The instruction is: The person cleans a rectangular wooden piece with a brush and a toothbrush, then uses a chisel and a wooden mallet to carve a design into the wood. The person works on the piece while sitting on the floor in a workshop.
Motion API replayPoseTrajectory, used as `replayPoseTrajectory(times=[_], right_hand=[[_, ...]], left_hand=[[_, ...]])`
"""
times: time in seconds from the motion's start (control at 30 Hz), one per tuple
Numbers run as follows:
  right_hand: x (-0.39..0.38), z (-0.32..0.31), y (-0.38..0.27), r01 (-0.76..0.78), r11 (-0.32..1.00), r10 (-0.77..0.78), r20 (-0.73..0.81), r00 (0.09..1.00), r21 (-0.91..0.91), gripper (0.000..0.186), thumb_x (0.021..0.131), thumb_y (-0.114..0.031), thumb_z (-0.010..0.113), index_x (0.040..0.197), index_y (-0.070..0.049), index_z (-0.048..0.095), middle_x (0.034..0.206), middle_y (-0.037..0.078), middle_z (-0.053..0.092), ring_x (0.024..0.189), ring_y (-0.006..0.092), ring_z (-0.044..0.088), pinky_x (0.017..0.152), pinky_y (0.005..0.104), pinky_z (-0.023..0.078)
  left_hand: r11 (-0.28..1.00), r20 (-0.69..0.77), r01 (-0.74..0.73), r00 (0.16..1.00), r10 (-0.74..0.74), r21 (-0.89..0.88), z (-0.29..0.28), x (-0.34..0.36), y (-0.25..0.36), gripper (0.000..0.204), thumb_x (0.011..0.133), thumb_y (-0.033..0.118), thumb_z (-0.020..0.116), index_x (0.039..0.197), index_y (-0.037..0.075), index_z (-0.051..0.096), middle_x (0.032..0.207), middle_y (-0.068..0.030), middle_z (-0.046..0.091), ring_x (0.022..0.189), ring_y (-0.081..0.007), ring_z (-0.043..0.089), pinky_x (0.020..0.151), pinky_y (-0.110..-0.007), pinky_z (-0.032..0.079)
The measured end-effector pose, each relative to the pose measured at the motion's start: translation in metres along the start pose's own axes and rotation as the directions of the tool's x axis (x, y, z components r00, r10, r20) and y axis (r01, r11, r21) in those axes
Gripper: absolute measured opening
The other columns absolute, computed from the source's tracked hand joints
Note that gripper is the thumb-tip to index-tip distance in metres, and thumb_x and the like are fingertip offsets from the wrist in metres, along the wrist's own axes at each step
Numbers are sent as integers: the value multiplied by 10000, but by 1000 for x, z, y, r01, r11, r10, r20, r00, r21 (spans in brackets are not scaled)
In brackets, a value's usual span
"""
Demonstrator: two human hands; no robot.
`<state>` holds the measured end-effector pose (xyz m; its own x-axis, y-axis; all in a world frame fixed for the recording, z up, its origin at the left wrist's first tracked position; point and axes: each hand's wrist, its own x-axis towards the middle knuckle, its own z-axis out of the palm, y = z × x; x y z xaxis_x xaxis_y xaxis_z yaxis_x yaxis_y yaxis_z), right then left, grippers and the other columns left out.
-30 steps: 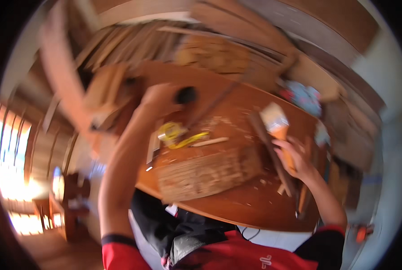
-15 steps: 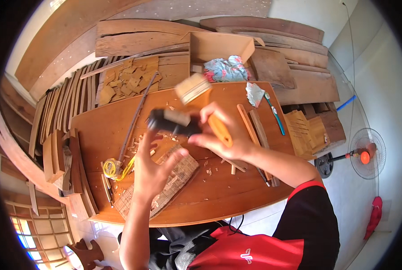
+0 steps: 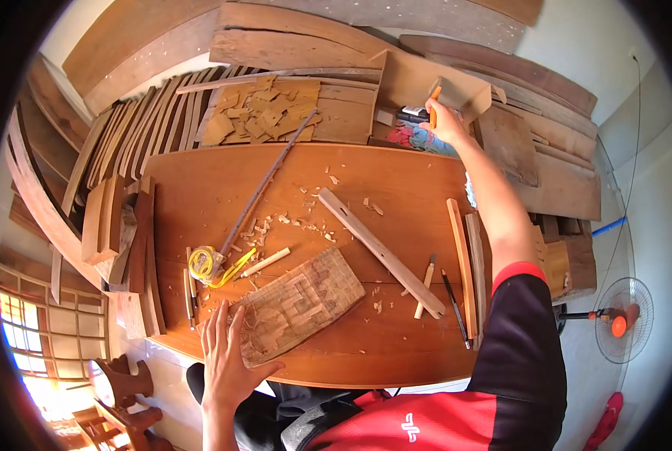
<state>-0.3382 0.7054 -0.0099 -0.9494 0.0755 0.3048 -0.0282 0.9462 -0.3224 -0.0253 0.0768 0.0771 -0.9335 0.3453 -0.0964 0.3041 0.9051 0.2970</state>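
My left hand (image 3: 225,353) rests with fingers spread at the near table edge, touching the lower-left end of a carved rectangular wooden board (image 3: 302,297). My right hand (image 3: 445,120) reaches into a cardboard box (image 3: 400,75) behind the table, closed on an orange brush handle (image 3: 434,103), with a black object (image 3: 413,113) at its fingers, above patterned cloth (image 3: 410,137). On the table (image 3: 351,346) lie a long wooden stick (image 3: 381,252), a yellow tape measure (image 3: 203,263), a dark metal rule (image 3: 268,180), thin tools (image 3: 455,308) and scattered shavings.
Stacked planks (image 3: 125,139) line the back and left, with thin wood offcuts (image 3: 257,113) behind the table. More timber blocks (image 3: 101,222) crowd its left end. A fan (image 3: 623,319) stands at the right, and a barred window (image 3: 31,338) is at lower left.
My right hand has carried the brush and black object from above the table's middle back into the box. My left hand has left the black object and dropped to the board's near end.
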Motion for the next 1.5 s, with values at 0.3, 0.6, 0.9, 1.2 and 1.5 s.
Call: replayPoseTrajectory(times=[0.3, 0.6, 0.9, 1.2, 1.5], right_hand=[[-46, 0, 13, 170, 977, -166, -36, 985, 126, 342, 1081, -354, 698, 971, -38, 632, 833, 94, 622, 827, 201, 613, 740, 396, 495], [-159, -90, -163, 211, 913, -283, 171, 944, 348, 188, 1117, -160, 575, 1241, -25, 617, 1298, 101, 711, 1094, 196, 612, 1014, 351, 495], [-165, -108, -318, 437, 818, -519, 152, 841, 374, 263, 998, -156, 712, 1214, -18, 655, 1254, 145, 751, 1053, 268, 694, 956, 380, 548], [-173, -63, -352, 479, 716, -638, 197, 745, 508, 337, 914, -138, 840, 1177, -51, 647, 1114, 125, 758, 975, 300, 717, 887, 408, 577], [-139, -18, -392, 596, 566, -760, 81, 645, 570, 377, 942, -136, 826, 1266, -74, 644, 1011, 115, 725, 930, 312, 723, 846, 446, 568]], left_hand=[[989, -161, -67, 986, 45, -133, 9, -8, -37, 1137, 720, 648, 904, 1625, 112, 472, 1724, -239, 321, 1587, -447, 304, 1313, -621, 203], [891, -745, 275, 489, -453, -362, 11, -73, -153, 219, 933, 28, 778, 1151, 24, 761, 1232, -153, 744, 1143, -319, 710, 1007, -404, 545], [802, -664, 578, 542, -515, -151, -45, 1, -237, 256, 958, 340, 741, 1063, 144, 869, 1032, -48, 796, 927, -297, 755, 842, -415, 588], [924, -722, 382, 640, -263, 1, -26, 12, -215, 112, 927, 206, 766, 919, 116, 831, 917, -44, 777, 866, -280, 731, 849, -412, 530], [990, -517, 103, 845, -137, -95, -12, 90, -167, 296, 966, 265, 760, 1205, 92, 774, 1016, -112, 791, 884, -309, 756, 877, -443, 595]])
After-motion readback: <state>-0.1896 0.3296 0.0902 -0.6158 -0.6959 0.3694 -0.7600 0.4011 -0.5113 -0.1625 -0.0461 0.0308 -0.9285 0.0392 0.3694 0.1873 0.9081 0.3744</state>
